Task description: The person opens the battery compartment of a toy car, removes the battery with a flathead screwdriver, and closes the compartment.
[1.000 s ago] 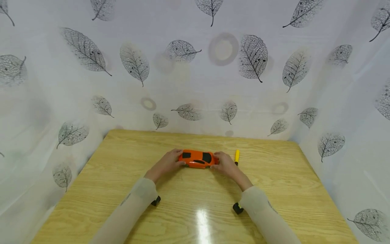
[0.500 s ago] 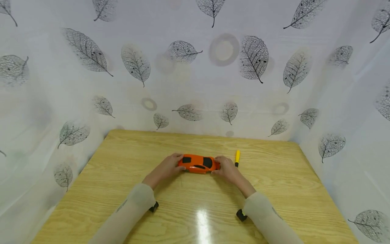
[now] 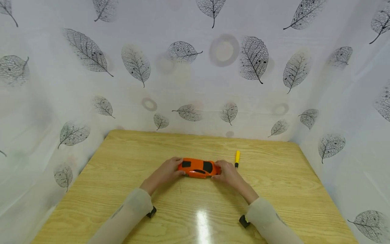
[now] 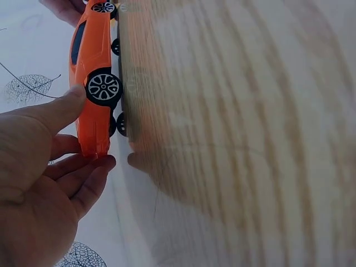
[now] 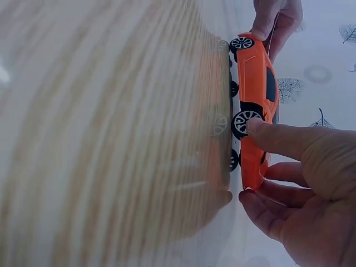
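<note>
An orange toy car [image 3: 197, 168] with dark windows lies sideways across the table between both hands. My left hand [image 3: 166, 173] grips its left end, thumb on the near side and fingers curled round the back. At the other end my right hand [image 3: 226, 174] holds it likewise. In the left wrist view the thumb of the left hand [image 4: 44, 161] presses beside a silver-spoked wheel [image 4: 104, 87]. The right wrist view has the right hand's thumb [image 5: 278, 138] against a wheel. The car's wheels hang close over the glossy table surface.
A yellow-handled screwdriver [image 3: 237, 159] with a black collar lies just beyond the right hand. The wooden table [image 3: 128, 149] is bordered at the back and sides by a white curtain [image 3: 195, 84] printed with leaves. Light glares off the table's near middle.
Both hands have brought the toy car toward the person, down in the head view. The grip on both ends stays the same, and the screwdriver has stayed put.
</note>
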Tool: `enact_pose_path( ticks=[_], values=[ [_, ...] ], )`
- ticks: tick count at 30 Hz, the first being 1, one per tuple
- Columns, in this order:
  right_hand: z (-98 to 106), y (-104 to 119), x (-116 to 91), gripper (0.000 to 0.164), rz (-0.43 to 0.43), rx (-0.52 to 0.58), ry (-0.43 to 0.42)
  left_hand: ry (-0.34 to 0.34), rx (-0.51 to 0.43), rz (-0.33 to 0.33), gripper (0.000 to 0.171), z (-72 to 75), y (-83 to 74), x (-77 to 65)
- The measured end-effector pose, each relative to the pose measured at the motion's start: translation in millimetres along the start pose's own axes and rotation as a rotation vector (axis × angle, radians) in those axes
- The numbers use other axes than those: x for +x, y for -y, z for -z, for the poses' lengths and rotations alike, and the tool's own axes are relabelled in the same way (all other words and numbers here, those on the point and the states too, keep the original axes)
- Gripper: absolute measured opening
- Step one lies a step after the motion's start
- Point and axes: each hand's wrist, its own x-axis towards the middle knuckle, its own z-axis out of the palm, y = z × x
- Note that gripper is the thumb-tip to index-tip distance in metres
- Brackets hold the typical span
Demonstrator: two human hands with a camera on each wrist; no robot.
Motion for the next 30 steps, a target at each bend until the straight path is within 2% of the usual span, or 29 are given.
enact_pose_path(
  ticks=[12,22,30],
  values=[
    [1,6,-9,0.050,0.013,0.018,-0.007,-0.017,0.006,-0.044,0.062,0.0,-7.0,-11.7],
    [-1,10,-17,0.051,0.018,0.019,0.003,-0.018,0.024,-0.056,0.063,-1.8,-7.0,-22.5],
    [-1,13,-21,0.048,0.060,-0.004,0.001,-0.021,0.035,-0.070,0.063,-3.7,-8.0,-29.8]
  ],
)
